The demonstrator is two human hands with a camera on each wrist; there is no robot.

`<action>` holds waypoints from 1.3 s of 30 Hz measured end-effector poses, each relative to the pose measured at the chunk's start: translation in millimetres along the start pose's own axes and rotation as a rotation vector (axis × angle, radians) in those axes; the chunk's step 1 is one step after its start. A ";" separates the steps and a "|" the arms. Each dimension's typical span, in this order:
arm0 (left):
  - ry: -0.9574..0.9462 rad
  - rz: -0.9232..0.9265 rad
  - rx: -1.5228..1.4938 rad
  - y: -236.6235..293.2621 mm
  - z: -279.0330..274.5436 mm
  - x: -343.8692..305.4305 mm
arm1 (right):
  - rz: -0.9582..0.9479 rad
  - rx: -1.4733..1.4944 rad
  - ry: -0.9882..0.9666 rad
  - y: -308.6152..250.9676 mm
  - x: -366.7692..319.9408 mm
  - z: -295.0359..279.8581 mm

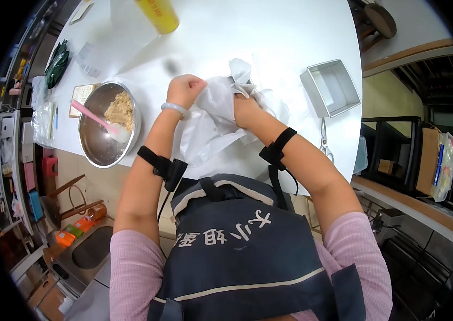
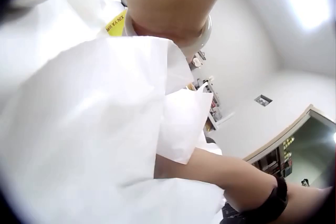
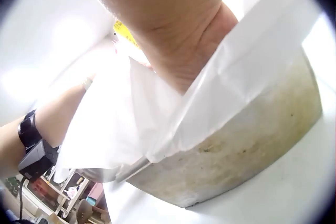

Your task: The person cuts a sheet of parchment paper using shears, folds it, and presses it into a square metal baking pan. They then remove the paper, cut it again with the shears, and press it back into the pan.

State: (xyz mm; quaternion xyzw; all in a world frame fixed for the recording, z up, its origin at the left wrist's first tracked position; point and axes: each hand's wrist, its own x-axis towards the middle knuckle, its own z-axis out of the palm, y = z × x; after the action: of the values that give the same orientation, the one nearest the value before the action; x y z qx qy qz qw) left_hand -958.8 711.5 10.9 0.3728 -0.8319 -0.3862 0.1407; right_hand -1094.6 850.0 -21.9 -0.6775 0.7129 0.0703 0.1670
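White baking paper point(image 1: 210, 125) drapes in creased folds over a metal baking tin, whose stained outer wall point(image 3: 247, 145) shows in the right wrist view. My left hand point(image 1: 185, 91) has its fingers curled at the paper's left edge and pinches it there. On the other side, my right hand point(image 1: 246, 111) reaches down into the paper-lined tin. Folds of paper cover its fingers, so I cannot tell how they are bent. In the left wrist view, the paper point(image 2: 94, 113) hides much of the right hand.
Left stands a steel bowl point(image 1: 88, 136) with a crumbly beige mixture point(image 1: 120, 111) and a pink-handled spatula point(image 1: 90, 113). A second square tin point(image 1: 320, 91) and scissors point(image 1: 323, 136) lie right. A yellow cup point(image 1: 159, 16) stands at the back of the white table point(image 1: 199, 43).
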 end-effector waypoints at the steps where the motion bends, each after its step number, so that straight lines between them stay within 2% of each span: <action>1: 0.118 -0.098 0.016 1.9 1.3 -4.0 | 0.046 -0.017 0.001 0.4 1.1 4.6; 2: 0.115 -0.098 0.019 1.0 0.2 -9.7 | 0.047 -0.012 0.000 3.2 1.4 8.9; 4: 0.511 -0.131 0.155 -5.0 -8.0 -24.4 | -0.068 0.058 0.099 6.6 -1.2 7.5; 7: 0.545 -0.193 0.276 -13.8 -23.6 -51.9 | -0.076 0.080 0.088 8.1 -1.2 3.9; 9: 0.413 -0.496 -0.115 -16.7 -29.6 -66.8 | -0.053 0.089 0.070 4.9 -5.5 -5.3; 10: 0.412 -0.496 -0.114 -16.3 -30.9 -72.1 | -0.032 0.093 0.052 2.9 -7.7 -12.2; 12: 0.381 -0.323 0.317 -13.3 -35.6 -80.7 | -0.037 0.056 0.008 0.4 -8.4 -21.0; 13: 0.381 -0.323 0.317 6.0 -42.1 -78.9 | -0.040 0.016 -0.032 0.9 -7.0 -23.2; 15: 0.585 0.357 0.549 48.2 -45.1 -73.6 | -0.068 -0.041 -0.013 3.2 -1.7 -16.5; 17: 0.227 0.507 0.289 70.3 -24.7 -68.1 | -0.109 -0.110 -0.001 3.8 2.3 -2.8; 18: -0.048 0.445 0.386 72.3 -10.8 -61.8 | -0.102 -0.134 0.032 5.0 5.5 4.9; 20: -0.452 0.215 0.548 80.4 17.2 -45.1 | -0.104 -0.164 0.072 4.3 7.5 4.6; 21: -0.569 0.057 0.641 95.1 21.2 -39.8 | -0.110 -0.143 0.081 4.2 5.2 1.5; 22: -0.562 0.056 0.638 91.0 26.9 -35.8 | -0.114 -0.120 0.086 4.7 3.1 -0.9; 24: -0.550 -0.053 0.917 77.6 44.7 -27.7 | -0.105 -0.178 0.012 4.1 4.4 -4.4; 25: -0.552 -0.050 0.919 71.8 49.4 -24.6 | -0.092 -0.229 -0.065 3.9 4.2 -4.2; 27: -0.611 -0.107 0.972 61.1 56.4 -21.1 | -0.093 -0.175 -0.037 6.1 2.5 -1.6; 30: -0.519 -0.132 0.963 51.4 68.2 -24.7 | -0.079 -0.097 -0.001 7.8 6.6 1.7; 32: -0.569 -0.175 0.937 45.5 73.6 -22.5 | -0.058 -0.068 -0.002 8.3 12.5 2.4; 34: -0.618 -0.221 0.905 43.2 76.2 -21.4 | 0.012 -0.094 -0.187 7.3 19.1 -0.9; 35: -0.619 -0.245 0.864 41.3 76.0 -21.3 | 0.008 -0.095 -0.191 6.8 16.0 -0.3; 37: -0.621 -0.275 0.824 43.1 71.8 -23.9 | -0.022 -0.078 0.079 5.1 9.1 2.6; 39: -0.616 -0.196 0.924 47.8 69.4 -28.0 | -0.007 -0.049 0.077 3.4 13.3 5.8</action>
State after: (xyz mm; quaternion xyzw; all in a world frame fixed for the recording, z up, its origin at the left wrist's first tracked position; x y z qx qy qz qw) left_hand -1000.4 789.5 2.2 0.3412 -0.8788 -0.0838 -0.3229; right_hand -1097.5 839.7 -32.2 -0.6861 0.7144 0.0608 0.1231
